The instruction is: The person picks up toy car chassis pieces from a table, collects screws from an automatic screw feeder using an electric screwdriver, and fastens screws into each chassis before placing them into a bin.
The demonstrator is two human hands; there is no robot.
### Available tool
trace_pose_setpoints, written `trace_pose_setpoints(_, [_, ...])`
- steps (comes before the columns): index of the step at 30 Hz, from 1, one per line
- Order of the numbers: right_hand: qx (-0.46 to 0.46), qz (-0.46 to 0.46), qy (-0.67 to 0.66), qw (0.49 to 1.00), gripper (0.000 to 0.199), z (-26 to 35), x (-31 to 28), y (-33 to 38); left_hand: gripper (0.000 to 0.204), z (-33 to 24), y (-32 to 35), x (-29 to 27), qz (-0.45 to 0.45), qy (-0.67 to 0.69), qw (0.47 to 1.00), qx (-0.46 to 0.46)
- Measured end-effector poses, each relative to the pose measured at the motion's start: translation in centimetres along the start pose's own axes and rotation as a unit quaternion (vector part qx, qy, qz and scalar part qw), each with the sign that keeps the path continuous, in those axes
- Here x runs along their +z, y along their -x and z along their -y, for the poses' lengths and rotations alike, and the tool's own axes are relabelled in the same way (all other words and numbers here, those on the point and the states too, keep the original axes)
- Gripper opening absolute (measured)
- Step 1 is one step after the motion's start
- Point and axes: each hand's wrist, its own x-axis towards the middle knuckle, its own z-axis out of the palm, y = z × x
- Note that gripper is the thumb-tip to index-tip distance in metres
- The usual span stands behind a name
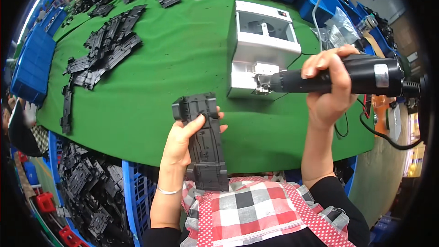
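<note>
My left hand (179, 142) grips a long black plastic chassis plate (206, 148), thumb on its upper face and fingertips showing past its right edge. The plate is held upright in front of my apron, over the near table edge. In my right hand (333, 80) is a thick black electric screwdriver (372, 74), lying level with its nose pointing left. That nose meets the metal outlet at the front of a silver screw feeder box (237, 75). Whether a screw sits on the tip is too small to tell.
Black plastic parts (109, 41) lie heaped on the green table cloth (183, 45) at the left and far left. A blue crate (91, 174) full of similar parts stands below the near left edge. The screwdriver's cable (388, 144) loops at the right. Blue bins (32, 71) flank the table.
</note>
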Motion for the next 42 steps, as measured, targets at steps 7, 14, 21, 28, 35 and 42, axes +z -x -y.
trace_pose_setpoints(7, [0.049, 0.096, 0.135, 0.985, 0.018, -0.9, 1.0, -1.5, 0.028, 1.7, -1.1, 1.1, -0.054, -0.11, 0.992, -0.01])
trace_pose_setpoints(14, [0.141, 0.061, -0.015, 0.988, 0.02, -0.5, 1.8, 1.6, 0.03, 2.3, -1.2, 1.1, -0.053, -0.111, 0.992, -0.011])
trace_pose_setpoints(21, [0.123, 0.074, 0.016, 0.99, 0.022, -1.7, 2.5, 3.3, 0.029, 2.4, -1.0, 1.7, -0.042, -0.097, 0.994, -0.001])
trace_pose_setpoints(28, [0.11, 0.193, 0.033, 0.974, 0.024, -1.3, 2.7, 3.7, 0.029, 2.6, -0.4, 1.6, -0.009, -0.125, 0.992, -0.014])
trace_pose_setpoints(35, [0.056, 0.113, -0.011, 0.992, 0.018, 0.9, 0.1, 0.7, 0.026, 2.8, -0.3, 1.7, 0.005, -0.143, 0.989, -0.02])
trace_pose_setpoints(42, [-0.007, 0.03, 0.107, 0.994, 0.02, -0.9, 0.5, 0.1, 0.025, 3.2, -0.7, 1.6, -0.002, -0.124, 0.991, -0.043])
